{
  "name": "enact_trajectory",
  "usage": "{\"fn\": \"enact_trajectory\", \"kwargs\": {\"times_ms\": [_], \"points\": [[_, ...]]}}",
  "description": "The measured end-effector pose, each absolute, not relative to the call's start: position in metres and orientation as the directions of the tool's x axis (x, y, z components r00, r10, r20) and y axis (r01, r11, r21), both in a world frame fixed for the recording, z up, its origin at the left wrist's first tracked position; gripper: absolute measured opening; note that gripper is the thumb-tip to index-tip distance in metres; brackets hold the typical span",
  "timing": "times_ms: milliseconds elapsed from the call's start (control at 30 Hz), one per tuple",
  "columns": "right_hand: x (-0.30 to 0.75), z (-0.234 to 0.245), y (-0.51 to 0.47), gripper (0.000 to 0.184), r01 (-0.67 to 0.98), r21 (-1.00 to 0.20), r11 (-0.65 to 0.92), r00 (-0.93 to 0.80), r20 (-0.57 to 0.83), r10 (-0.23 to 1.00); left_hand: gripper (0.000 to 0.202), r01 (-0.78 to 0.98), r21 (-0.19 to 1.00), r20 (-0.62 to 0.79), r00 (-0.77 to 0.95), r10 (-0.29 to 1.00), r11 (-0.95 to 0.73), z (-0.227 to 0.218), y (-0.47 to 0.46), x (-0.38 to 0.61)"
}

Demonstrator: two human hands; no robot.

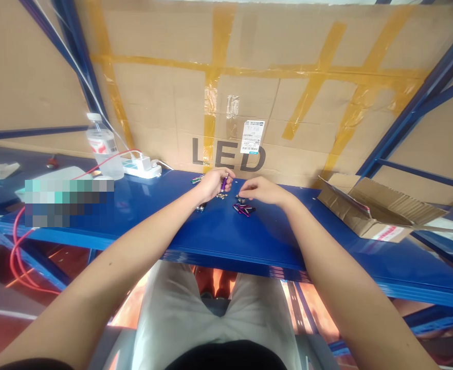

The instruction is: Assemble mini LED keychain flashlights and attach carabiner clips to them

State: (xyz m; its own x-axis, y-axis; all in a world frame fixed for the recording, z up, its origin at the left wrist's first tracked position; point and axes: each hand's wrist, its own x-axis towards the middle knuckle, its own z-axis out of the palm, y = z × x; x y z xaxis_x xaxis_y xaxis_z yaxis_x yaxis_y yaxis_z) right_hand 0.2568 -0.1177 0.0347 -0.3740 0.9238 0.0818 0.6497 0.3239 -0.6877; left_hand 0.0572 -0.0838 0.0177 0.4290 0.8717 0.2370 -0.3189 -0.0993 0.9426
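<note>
While both forearms stretch across a blue shelf [326,246], the left hand [213,183] pinches a small purple piece [224,182] in its fingertips, just above the shelf. The right hand [264,190] curls palm-down near it, over more purple pieces [243,208]; whether it grips anything cannot be told. A water bottle [103,146] and power strip [143,167] stand left, an open cardboard box [380,208] right.
</note>
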Motion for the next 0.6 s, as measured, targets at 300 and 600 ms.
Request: {"fn": "enact_trajectory", "kwargs": {"times_ms": [300,600], "points": [[0.221,0.016,-0.116,0.005,0.216,-0.958,0.190,-0.134,0.164,0.977,0.010,-0.194,0.900,0.435,0.324,0.840,-0.391,0.013,-0.076,0.056],[0.233,0.008,-0.105,0.016,0.534,-0.794,0.290,-0.156,0.244,0.957,0.016,0.492,0.697,0.258,0.506,0.823,-0.521,0.018,-0.071,0.031]]}}
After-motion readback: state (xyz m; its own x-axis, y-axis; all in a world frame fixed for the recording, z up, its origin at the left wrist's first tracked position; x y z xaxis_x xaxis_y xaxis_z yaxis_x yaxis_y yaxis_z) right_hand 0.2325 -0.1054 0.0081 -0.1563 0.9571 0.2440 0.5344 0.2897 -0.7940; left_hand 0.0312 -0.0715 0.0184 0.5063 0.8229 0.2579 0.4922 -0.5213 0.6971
